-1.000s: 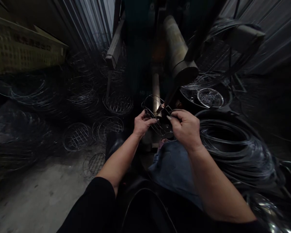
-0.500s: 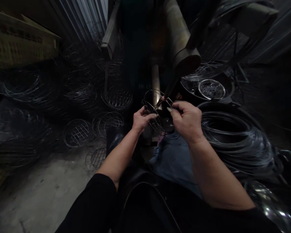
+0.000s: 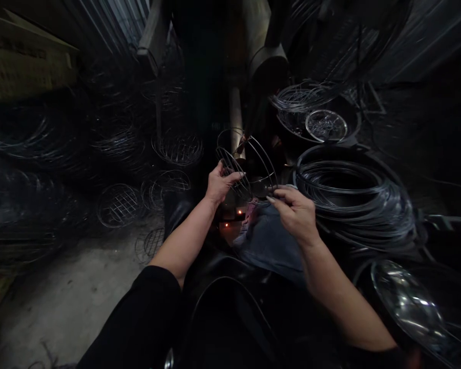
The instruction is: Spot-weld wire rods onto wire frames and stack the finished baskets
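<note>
A round wire rack [image 3: 235, 167], with a grid on one side and a larger wire ring [image 3: 269, 160] on the other, is tilted between my hands. My left hand [image 3: 218, 185] grips its grid side, thumb pointing right. Lower right, the thumb and fingers of my right hand [image 3: 295, 207] are pinched at the ring's rim. At the top of the ring, the dark pointed tip [image 3: 244, 139] of a machine meets or nearly meets the wire, beside a brass-coloured bar [image 3: 235, 115]. Small orange sparks [image 3: 239, 211] glow below the rack.
Wire coils [image 3: 353, 205] fill a dark tub on the right. Behind them, a bowl of small wire pieces [image 3: 326, 126] sits in another container. Round wire grids [image 3: 120, 205] lie at left, near stacked wire racks [image 3: 119, 138]. A thick cylinder [image 3: 267, 56] overhangs. A yellow crate [image 3: 23, 64] stands upper left.
My right hand has moved down along the ring, away from the machine tip. Orange sparks now show below the rack. The view has shifted slightly.
</note>
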### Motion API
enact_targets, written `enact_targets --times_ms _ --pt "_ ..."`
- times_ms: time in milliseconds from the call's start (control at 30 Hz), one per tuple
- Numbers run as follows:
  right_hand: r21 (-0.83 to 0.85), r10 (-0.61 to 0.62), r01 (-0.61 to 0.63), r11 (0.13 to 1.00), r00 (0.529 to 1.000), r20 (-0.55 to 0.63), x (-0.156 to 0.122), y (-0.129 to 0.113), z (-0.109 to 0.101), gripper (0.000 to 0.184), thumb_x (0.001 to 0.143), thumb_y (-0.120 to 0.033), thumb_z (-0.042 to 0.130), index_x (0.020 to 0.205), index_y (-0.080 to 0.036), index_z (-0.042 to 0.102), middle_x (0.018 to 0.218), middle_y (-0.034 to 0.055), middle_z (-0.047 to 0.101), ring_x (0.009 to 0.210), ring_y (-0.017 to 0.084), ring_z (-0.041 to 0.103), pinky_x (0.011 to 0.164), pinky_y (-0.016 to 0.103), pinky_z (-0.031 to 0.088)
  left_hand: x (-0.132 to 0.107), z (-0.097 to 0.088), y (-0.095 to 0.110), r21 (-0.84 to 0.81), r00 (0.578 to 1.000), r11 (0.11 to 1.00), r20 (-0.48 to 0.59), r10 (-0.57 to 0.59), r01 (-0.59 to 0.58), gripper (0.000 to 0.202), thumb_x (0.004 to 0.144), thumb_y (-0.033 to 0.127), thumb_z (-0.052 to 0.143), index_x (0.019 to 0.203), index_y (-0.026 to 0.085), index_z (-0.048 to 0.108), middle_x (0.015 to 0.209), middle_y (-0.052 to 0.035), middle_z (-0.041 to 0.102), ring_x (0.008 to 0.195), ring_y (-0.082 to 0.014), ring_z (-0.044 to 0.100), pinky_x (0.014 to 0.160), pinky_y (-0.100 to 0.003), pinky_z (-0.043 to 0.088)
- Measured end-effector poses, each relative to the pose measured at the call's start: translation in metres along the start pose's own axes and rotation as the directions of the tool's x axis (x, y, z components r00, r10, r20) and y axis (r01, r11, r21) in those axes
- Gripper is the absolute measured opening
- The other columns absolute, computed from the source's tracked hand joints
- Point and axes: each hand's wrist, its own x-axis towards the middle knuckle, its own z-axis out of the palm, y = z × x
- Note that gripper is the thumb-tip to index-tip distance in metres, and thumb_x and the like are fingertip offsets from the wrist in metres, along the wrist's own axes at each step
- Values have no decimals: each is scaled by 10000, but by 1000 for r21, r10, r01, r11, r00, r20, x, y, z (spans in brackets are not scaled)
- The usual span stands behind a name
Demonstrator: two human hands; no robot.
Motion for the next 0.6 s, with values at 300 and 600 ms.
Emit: enact_targets --times_ms 300,600 --pt "38 -58 55 998 995 84 5 3 -8 44 779 -252 668 779 -215 692 916 59 708 877 212 664 817 373 521 3 -1 -1 -58 999 998 28 -27 29 505 509 212 825 961 157 606 734 36 610 624 -95 566 609 -240 451" --pt "-97 -180 182 979 983 27 -2 -11 -1 87 825 -230 613 817 -219 699 912 64 717 844 209 681 790 365 554 -8 -3 11 -47 994 993 5 -110 110 491 498 222 825 936 156 614 713 35 605 592 -92 563 572 -235 422"
